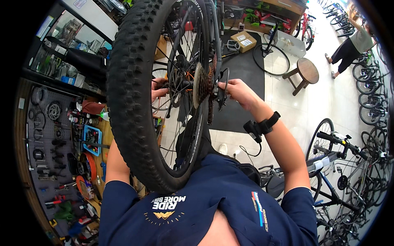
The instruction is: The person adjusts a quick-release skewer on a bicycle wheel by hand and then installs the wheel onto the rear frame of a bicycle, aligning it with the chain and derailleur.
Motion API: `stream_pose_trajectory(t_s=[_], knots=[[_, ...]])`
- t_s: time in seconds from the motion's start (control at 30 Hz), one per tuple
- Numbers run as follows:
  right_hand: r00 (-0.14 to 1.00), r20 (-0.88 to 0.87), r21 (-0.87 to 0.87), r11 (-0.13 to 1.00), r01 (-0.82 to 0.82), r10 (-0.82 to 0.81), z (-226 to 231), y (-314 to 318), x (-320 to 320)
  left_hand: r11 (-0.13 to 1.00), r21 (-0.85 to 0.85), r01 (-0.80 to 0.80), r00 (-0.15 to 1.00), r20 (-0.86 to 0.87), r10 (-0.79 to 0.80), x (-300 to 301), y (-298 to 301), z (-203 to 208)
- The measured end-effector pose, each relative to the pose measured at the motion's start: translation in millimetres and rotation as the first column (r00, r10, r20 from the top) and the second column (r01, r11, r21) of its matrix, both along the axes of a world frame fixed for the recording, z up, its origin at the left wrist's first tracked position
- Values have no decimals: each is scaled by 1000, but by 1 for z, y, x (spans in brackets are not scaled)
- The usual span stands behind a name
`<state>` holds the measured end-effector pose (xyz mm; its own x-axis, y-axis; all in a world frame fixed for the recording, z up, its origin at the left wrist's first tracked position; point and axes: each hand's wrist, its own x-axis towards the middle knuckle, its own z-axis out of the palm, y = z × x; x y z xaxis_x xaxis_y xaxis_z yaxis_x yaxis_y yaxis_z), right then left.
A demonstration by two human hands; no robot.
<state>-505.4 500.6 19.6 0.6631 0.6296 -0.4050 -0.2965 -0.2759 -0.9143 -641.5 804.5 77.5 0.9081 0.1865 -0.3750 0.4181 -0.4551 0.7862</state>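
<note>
A bicycle's rear wheel with a thick knobby tire stands upright close in front of me, its lower part against my shirt. My left hand shows through the spokes at the hub's left side, fingers closed near the axle end; what they pinch is hidden. Right of the sprocket cassette, my right hand reaches the axle end beside the rear derailleur. Its thumb and fingers are pressed together on a small part I cannot make out. A rusty-looking chain hangs by the cassette. The grey frame runs up beside the wheel.
On the left are a tool pegboard and a bench with a blue tray. A black mat covers the floor ahead, with a cardboard box and wooden stool beyond. Bicycles line the right; a person stands far right.
</note>
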Motion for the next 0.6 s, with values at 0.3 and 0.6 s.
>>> stream_pose_trajectory(t_s=[0.3, 0.6], knots=[[926, 330, 222, 968, 114, -185, 1, 5, -26, 997, -70, 25, 997, 80, -19, 1, 15, -27], [861, 408, 279, 940, 198, -303, -9, 11, -39, 1000, 12, -2, 1000, 4, 2, 4, 5, -12]])
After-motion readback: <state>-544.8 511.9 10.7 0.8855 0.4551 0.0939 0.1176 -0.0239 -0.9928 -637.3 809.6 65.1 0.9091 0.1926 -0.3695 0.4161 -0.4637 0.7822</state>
